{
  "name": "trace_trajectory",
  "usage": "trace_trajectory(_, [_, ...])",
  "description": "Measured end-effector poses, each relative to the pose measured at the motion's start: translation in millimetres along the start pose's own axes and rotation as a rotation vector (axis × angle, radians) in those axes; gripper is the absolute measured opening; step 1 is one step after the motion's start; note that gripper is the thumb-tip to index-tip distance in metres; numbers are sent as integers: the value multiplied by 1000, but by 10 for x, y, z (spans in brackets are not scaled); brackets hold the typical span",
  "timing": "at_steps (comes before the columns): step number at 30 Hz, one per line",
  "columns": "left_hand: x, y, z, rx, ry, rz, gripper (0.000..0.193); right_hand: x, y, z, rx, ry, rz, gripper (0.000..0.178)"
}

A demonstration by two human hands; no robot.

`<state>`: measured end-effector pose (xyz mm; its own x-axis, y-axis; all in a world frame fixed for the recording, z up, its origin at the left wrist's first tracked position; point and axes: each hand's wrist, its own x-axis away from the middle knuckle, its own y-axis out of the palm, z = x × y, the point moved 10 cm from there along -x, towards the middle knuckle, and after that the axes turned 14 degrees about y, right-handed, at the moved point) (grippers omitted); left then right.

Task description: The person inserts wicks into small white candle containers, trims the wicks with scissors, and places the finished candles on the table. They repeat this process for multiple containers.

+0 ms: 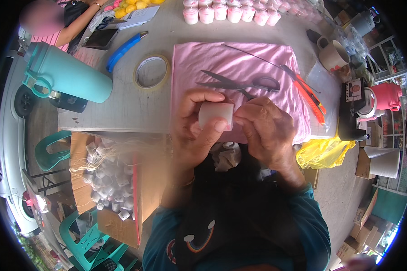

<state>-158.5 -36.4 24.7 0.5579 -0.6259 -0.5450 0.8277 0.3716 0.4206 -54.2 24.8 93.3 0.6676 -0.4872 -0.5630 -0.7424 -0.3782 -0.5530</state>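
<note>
My left hand is closed round a small whitish candle with a pink edge, its thumb pressed on the side. Close to the candle's right end, my right hand has its fingers pinched together; whatever they hold is too small or hidden to make out. Both hands are above the near edge of a folded pink cloth. Just beyond them on the cloth lie dark scissors with parted blades. An orange cutter rests on the cloth's right side.
Rows of pink-and-white candles stand at the back. Left on the table are a tape roll, a blue cutter and a teal bottle. A mug stands right. A cardboard box of white pieces is below left. Another person's arm shows far left.
</note>
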Motion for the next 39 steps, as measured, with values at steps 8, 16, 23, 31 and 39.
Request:
trace_trajectory(8, [-8,-16,1,0,-2,8,37,-27,-34,90,-140,111,-41,21])
trace_trajectory(16, [-13,-28,-23,62,-13,23,40,-28,-56,111,-158,117,-50,22])
trace_trajectory(23, [-10,-10,-11,50,-13,14,41,-12,-31,88,-111,81,-10,16])
trace_trajectory(31, [-2,-15,-46,56,-1,15,43,-12,16,161,-161,182,-73,20])
trace_trajectory(39, [-6,-21,-37,70,7,3,46,-4,-29,177,-192,160,-92,23])
